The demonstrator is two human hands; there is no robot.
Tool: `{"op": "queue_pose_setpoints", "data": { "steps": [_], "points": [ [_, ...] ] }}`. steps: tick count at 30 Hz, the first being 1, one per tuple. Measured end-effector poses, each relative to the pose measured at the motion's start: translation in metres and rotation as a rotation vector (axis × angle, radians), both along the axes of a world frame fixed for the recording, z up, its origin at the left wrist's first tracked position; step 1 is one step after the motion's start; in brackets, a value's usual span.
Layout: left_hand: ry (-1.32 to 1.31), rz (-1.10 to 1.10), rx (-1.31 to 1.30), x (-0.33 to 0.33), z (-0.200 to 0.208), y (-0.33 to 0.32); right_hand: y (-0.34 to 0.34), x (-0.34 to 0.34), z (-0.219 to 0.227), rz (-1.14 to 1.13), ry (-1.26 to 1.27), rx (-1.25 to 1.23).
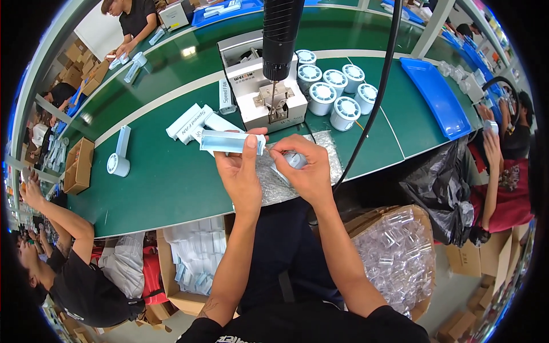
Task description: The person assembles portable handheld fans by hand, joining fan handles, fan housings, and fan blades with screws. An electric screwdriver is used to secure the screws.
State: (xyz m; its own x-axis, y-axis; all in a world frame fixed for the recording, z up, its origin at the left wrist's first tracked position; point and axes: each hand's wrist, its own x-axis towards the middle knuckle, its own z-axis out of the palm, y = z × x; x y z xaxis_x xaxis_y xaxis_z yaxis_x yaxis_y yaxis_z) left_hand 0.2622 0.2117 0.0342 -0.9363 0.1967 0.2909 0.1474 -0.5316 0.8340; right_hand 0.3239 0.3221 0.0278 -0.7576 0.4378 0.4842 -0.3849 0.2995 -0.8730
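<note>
My left hand [243, 177] grips a light-blue handle shell [224, 143], its open trough facing me, thumb over its right end. Close beside that end, my right hand [309, 168] is closed around a pale round fan part [293, 161], thumb and forefinger pinched together. Whatever lies between those fingertips is too small to make out. Below both hands, bubble wrap [326, 147] lies at the bench edge. A white screw-feeding machine [251, 86] stands just beyond, with a black electric screwdriver [280, 40] hanging above it. White handle shells [187, 123] lie loosely piled left of the machine.
Several round white fan heads [323, 94] stand right of the machine, near a black cable [374, 103]. A blue tray [437, 100] is farther right. One assembled fan [119, 163] lies left. Boxes of white parts [197, 251] and clear plastic pieces [394, 257] flank my lap. Co-workers sit around.
</note>
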Motion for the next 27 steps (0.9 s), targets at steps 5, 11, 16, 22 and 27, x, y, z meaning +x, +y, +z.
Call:
{"op": "queue_pose_setpoints", "data": {
  "steps": [5, 11, 16, 22, 27],
  "points": [
    [0.033, -0.013, -0.029, -0.0008, 0.0004, -0.0005, -0.0026, -0.0011, 0.001, 0.009, 0.004, -0.018],
    [0.105, 0.038, -0.047, 0.0015, 0.0024, 0.0059, -0.0032, 0.0005, 0.0021, -0.011, -0.022, -0.013],
    [0.108, 0.017, -0.015, 0.0019, 0.0023, 0.0053, -0.0025, -0.0004, -0.0002, -0.003, 0.001, 0.015],
    [0.107, -0.001, -0.152, -0.0002, -0.0004, 0.0053, -0.0017, 0.0015, 0.0003, 0.009, 0.007, -0.027],
    [0.119, -0.006, -0.218, 0.0075, 0.0021, 0.0069, 0.0062, 0.0026, -0.0049, 0.053, 0.114, -0.173]
  ]
}}
